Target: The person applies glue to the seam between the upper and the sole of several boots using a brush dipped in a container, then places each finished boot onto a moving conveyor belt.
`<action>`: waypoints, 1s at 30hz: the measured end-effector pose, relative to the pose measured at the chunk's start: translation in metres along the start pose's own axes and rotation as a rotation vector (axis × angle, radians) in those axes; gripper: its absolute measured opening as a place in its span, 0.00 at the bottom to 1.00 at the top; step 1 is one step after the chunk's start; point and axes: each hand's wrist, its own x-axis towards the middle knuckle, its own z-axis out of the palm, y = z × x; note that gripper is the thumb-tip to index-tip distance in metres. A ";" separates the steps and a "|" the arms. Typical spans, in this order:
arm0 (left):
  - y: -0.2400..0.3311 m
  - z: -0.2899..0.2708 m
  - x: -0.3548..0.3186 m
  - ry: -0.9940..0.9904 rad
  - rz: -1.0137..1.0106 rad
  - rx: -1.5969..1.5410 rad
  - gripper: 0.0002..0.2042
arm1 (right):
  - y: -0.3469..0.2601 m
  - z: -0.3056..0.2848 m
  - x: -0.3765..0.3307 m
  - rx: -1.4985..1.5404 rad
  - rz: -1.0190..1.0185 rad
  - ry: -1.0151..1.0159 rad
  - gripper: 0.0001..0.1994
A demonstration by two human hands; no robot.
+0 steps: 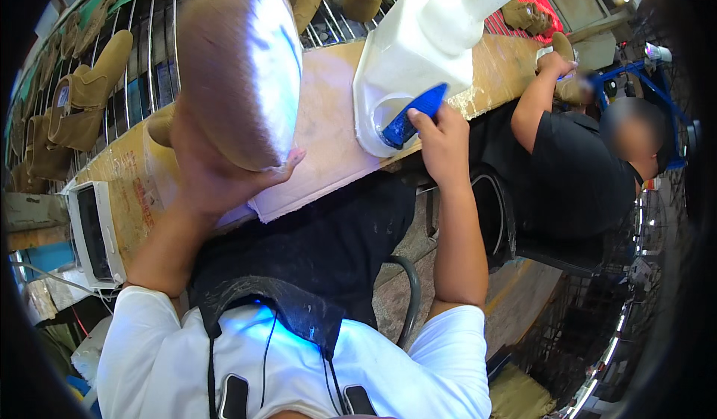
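Observation:
My left hand [216, 172] grips a tan suede boot [231, 68], raised close to the camera at the left of the bench and slightly blurred. Bright light glares along its pale right side. My right hand [447, 143] pinches a flat blue applicator [418, 115] with a pointed upper end. The applicator's lower end dips into the round opening of a white plastic jug [418, 49]. That jug stands tilted in view on the bench, its long spout pointing to the upper right. Whitish liquid seems to lie inside the opening.
The wooden bench [321, 105] carries dried white smears. Behind it, a metal rack holds several tan boots [89, 94]. A white-framed device [95, 232] stands at the left end. On the right, a seated co-worker in a black shirt [575, 172] handles another boot.

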 end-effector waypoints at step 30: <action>-0.017 -0.063 -0.042 -0.387 0.216 0.114 0.29 | 0.043 0.014 -0.042 0.995 0.161 0.123 0.07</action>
